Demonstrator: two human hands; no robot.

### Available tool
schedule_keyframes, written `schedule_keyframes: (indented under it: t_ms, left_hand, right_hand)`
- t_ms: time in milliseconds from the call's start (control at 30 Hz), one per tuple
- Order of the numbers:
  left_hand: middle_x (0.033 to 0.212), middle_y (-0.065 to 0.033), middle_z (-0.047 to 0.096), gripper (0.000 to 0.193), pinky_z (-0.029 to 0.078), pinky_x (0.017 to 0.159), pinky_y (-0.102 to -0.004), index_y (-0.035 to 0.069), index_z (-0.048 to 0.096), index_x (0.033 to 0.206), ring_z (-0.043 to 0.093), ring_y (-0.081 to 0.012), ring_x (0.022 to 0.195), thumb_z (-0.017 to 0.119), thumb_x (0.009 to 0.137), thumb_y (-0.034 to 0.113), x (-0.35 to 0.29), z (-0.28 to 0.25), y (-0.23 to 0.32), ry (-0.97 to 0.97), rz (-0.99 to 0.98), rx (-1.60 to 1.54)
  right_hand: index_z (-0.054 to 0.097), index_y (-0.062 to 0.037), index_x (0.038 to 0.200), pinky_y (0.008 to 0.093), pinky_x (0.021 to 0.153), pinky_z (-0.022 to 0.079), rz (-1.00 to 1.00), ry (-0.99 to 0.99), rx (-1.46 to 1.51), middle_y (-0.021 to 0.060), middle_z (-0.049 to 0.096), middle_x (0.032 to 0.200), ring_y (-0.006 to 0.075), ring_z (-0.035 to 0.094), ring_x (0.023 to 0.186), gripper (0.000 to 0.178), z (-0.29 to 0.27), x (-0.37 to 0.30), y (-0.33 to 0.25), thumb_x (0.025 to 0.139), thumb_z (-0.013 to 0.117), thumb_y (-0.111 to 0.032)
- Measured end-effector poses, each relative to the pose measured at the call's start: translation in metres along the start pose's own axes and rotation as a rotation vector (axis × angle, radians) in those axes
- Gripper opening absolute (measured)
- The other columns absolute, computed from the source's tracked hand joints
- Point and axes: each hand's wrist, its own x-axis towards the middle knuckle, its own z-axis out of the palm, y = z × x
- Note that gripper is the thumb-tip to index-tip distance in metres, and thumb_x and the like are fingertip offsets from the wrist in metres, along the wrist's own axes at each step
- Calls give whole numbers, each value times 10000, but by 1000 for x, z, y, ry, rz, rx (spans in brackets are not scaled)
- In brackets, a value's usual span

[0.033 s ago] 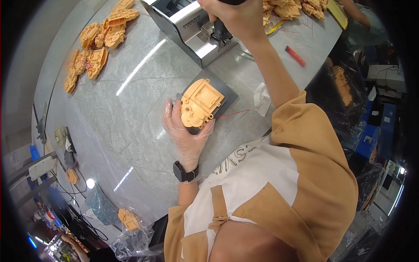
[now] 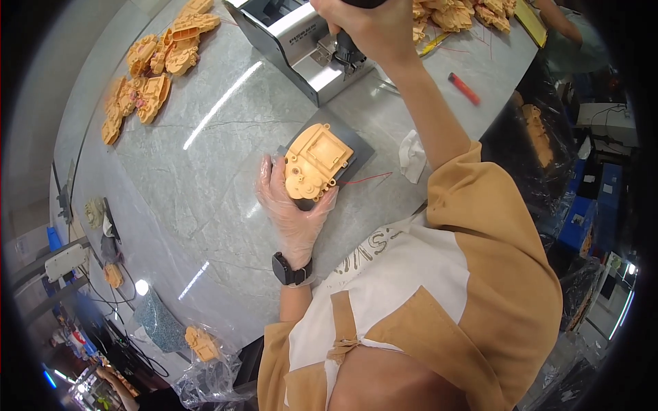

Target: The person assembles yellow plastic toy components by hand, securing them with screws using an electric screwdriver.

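Note:
My left hand (image 2: pixel 291 212), in a clear glove with a black watch at the wrist, grips an orange plastic housing (image 2: pixel 317 162) from below. The housing lies tilted on a dark grey pad (image 2: pixel 360 147) on the grey stone-look table (image 2: pixel 205 178). A thin red wire (image 2: pixel 367 179) runs out to the right of the housing. My right hand (image 2: pixel 373 27) is raised at the far edge of the view, closed around a black handle (image 2: pixel 363 3), just above a black fitting (image 2: pixel 346 51) on a silver-grey machine (image 2: pixel 295 34).
Piles of orange plastic parts lie at the far left (image 2: pixel 147 75) and far right (image 2: pixel 459 14) of the table. A crumpled white cloth (image 2: pixel 411 154) and a red stick-shaped item (image 2: pixel 464 88) lie to the right. A plastic bag with orange parts (image 2: pixel 202 342) sits near the front edge. Another person's arm (image 2: pixel 558 24) shows at the far right.

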Motion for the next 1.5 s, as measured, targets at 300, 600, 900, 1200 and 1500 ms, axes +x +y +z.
schedule_keyframes:
  t_ms: [300, 600, 900, 1200, 1500]
  left_hand:
    - [1270, -199, 338, 848, 261, 954, -468, 57, 364, 1244, 330, -352, 1155, 780, 571, 360, -3, -5, -5, 37, 9, 39]
    - [1254, -200, 353, 805, 253, 956, -468, 55, 394, 1225, 341, -356, 1151, 760, 585, 378, 1, -8, -4, 35, 17, 44]
    - [1280, -188, 327, 848, 268, 955, -458, 75, 363, 1246, 325, -350, 1160, 779, 570, 373, 1, -2, -3, 21, 16, 12]
    - [1282, -193, 320, 848, 290, 938, -452, 73, 366, 1247, 333, -352, 1144, 781, 569, 369, 1, -4, -3, 20, 31, 22]
    - [1285, -189, 318, 844, 287, 940, -451, 74, 368, 1248, 329, -350, 1149, 782, 571, 363, 1, -4, -2, 20, 26, 19]
  right_hand:
    - [428, 29, 1003, 264, 450, 421, 3, -222, -143, 76, 540, 605, 143, 486, 439, 364, -12, -22, 20, 675, 577, 85]
    - [511, 13, 875, 228, 438, 410, -135, 81, 241, 34, 535, 612, 110, 514, 464, 199, -2, -9, -13, 693, 587, 35]
    - [536, -16, 595, 207, 434, 385, -28, 12, 48, 20, 528, 522, 91, 495, 424, 128, -3, 3, -2, 700, 594, 28]
    - [512, -2, 791, 208, 421, 400, 18, 35, 113, 19, 543, 577, 86, 504, 442, 164, 4, 1, 3, 677, 621, 47]
    - [501, 0, 820, 210, 421, 405, 10, -4, 58, 20, 541, 581, 88, 508, 445, 192, 5, 0, 1, 679, 625, 36]
